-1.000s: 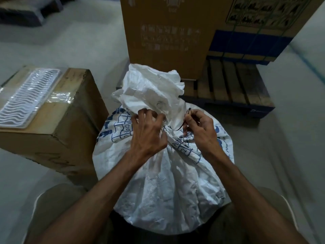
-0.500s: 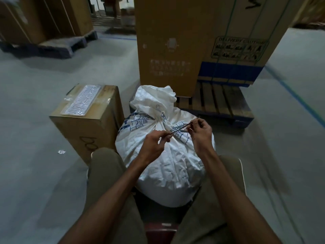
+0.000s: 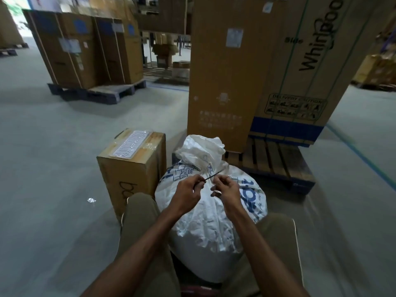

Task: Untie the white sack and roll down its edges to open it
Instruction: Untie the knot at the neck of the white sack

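I look out over a warehouse with a smooth grey concrete floor (image 3: 64,159), dimly lit, with brighter daylight at the far left corner. A tall cardboard carton (image 3: 267,67) with green straps stands on a wooden pallet (image 3: 276,161) directly ahead. A small cardboard box (image 3: 132,170) sits on the floor at lower left, a ribbed plastic tray (image 3: 132,144) lying on its top. Further strapped cartons (image 3: 83,50) stand on a blue pallet (image 3: 100,93) at the back left. A blue floor line (image 3: 360,159) runs at right.
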`<state>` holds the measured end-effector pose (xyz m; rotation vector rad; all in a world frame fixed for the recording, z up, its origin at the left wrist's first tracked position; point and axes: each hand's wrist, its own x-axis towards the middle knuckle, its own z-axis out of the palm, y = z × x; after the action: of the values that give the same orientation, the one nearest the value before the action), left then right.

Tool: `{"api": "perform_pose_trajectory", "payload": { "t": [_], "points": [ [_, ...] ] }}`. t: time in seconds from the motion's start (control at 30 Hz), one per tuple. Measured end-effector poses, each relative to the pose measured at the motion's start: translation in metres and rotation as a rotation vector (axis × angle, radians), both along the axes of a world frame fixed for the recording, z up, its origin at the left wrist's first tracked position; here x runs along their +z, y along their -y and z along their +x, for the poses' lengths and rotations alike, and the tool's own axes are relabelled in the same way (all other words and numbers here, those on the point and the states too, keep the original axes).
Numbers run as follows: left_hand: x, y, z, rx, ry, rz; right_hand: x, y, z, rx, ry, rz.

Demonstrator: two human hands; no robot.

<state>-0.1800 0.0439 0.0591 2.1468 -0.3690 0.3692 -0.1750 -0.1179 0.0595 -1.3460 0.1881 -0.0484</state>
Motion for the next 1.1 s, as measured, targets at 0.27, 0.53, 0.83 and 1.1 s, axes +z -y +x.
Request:
{"api": "perform_pose_trajectory", "payload": {
  "t": [0.27,0.53,0.83,1.1],
  "points": [
    [-0.007,-0.035,0.046,0.071,0.023,0.016,0.008,-0.041,0.062,0.051,-0.016,0.074],
    [-0.026,-0.112,0.13,0.332,0.025,0.114,0.004,-0.121,0.158,0.171,0.145,-0.378],
    [-0.049,-0.226,0.228,0.618,-0.019,0.253,-0.059,-0.231,0.27,0.415,0.336,-0.705],
    [-0.061,-0.257,0.273,0.678,-0.089,0.363,-0.095,-0.261,0.298,0.512,0.582,-1.16]
  ]
}}
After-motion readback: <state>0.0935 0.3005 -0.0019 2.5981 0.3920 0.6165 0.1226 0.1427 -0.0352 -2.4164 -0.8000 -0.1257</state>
